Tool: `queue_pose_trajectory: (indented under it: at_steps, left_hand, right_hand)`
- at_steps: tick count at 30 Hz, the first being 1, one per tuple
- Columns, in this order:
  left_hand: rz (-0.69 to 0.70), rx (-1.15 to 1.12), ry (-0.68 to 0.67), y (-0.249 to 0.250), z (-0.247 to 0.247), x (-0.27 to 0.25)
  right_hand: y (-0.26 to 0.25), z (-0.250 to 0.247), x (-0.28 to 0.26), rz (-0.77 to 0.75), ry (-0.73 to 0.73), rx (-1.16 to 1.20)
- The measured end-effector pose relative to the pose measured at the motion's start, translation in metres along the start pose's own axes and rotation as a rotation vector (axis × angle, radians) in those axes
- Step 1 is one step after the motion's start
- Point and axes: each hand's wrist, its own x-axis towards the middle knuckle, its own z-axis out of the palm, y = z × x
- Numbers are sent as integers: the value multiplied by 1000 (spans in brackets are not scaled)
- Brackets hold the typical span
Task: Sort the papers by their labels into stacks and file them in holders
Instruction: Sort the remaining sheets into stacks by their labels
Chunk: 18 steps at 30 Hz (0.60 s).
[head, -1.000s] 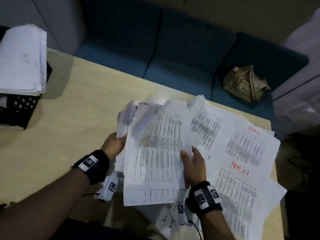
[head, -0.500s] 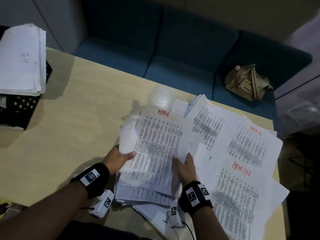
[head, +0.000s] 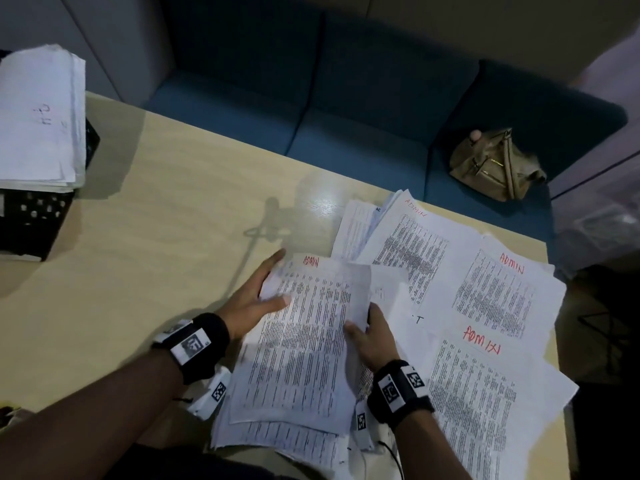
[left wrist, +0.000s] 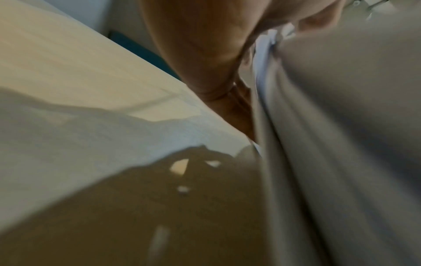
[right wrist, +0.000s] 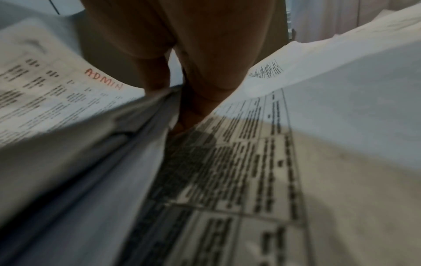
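Near the tabletop's (head: 156, 254) front edge, the pile (head: 298, 358) is being squared, I'd say. The left hand (head: 252, 306) lays straight fingers along its left edge, while the right hand (head: 372, 341) has its fingers clamped on its right edge. Loose ADMIN sheets (head: 485, 296) lie spread to its right.

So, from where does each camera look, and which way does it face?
Head: on the head, facing down and forward at table, stack, sofa; forearms, left hand, right hand show.
Left wrist: on that wrist, looking along the palm to the stack's edge; blurred left fingers show.
Right wrist: on that wrist, looking along the right fingers pinching the stack.
Shared: head and right wrist both show the stack's ADMIN sheet.
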Motion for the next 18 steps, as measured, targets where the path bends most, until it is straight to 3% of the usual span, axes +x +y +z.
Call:
queue_pose_trajectory:
  at_steps: [4, 8, 12, 18]
  left_hand:
    - [-29, 229, -42, 4, -5, 9]
    - [-37, 296, -146, -3, -3, 5]
    - [-26, 244, -82, -12, 0, 4]
    - [-42, -1, 84, -30, 13, -9]
  right_hand:
    - [-15, -12, 7, -30, 106, 208]
    - [-26, -16, 21, -137, 139, 14]
    - [-29, -5, 20, -216, 39, -243]
    - [-21, 6, 16, -139, 62, -240]
